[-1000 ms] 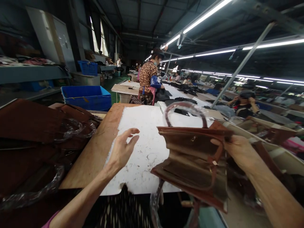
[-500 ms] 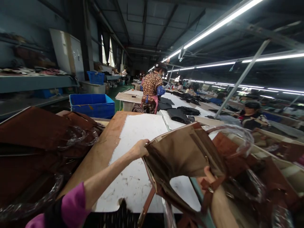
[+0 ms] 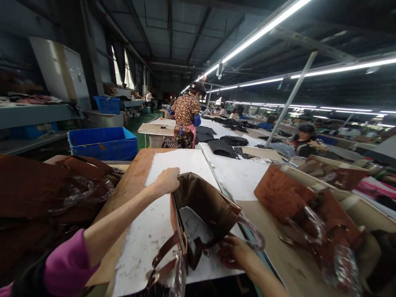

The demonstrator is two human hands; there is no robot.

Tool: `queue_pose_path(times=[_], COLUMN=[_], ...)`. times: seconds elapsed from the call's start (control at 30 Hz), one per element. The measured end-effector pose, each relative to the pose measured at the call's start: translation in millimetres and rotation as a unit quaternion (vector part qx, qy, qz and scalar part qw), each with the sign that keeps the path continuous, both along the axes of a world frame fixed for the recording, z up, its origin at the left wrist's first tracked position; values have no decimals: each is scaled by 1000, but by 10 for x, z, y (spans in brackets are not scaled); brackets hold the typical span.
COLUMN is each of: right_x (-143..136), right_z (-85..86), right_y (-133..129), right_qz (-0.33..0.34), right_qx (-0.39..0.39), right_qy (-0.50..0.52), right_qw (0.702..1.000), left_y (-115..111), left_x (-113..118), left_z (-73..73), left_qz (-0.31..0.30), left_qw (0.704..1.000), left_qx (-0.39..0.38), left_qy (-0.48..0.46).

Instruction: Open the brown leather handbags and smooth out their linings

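Observation:
A brown handbag (image 3: 206, 198) with a taupe lining is tilted over the white-covered table, its open side facing me. At its upper left edge my left hand (image 3: 168, 180) is closed in a grip. My right hand (image 3: 235, 251) is at the lower right edge, fingers curled against the bag beside a dark strap (image 3: 194, 253); its fingertips are partly hidden. Another brown strap (image 3: 165, 247) hangs at the left, and clear plastic wrap (image 3: 177, 274) covers a handle near the bottom.
Brown bags with plastic-wrapped handles lie at the left (image 3: 74, 177) and right (image 3: 328, 222). A blue bin (image 3: 103, 142) stands beyond the left pile. Dark pieces (image 3: 222, 146) lie farther along the tables. A person in a patterned top (image 3: 185, 109) stands ahead; another person sits at the right.
The handbag has moved left and down, away from the right-hand pile, and turned. My left hand keeps its hold; my right hand has shifted left along with the bag. The view has swung right.

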State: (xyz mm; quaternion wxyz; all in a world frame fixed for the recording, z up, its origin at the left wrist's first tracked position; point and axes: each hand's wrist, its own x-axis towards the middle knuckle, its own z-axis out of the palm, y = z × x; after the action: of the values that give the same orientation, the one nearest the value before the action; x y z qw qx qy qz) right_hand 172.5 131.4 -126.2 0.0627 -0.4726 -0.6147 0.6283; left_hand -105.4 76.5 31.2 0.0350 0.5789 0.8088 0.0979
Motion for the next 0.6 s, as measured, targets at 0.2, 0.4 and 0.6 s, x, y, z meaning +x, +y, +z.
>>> queue_pose_path(times=[0.2,0.4,0.6], right_x=[218,194,-87], right_z=[506,925,1079], right_y=[-73,-167,35], right_qz=[-7,-117,-85], right_qx=[282,570,532], right_qy=[-18,-53,-60], right_qw=[959,812,840], left_y=[-37,-38,194], left_x=[83,224,288], left_z=[-24,14,57], left_qz=[-123,-195,-180], left_qw=[987,970,973], left_qx=[86,120,73], left_qy=[52,81,128])
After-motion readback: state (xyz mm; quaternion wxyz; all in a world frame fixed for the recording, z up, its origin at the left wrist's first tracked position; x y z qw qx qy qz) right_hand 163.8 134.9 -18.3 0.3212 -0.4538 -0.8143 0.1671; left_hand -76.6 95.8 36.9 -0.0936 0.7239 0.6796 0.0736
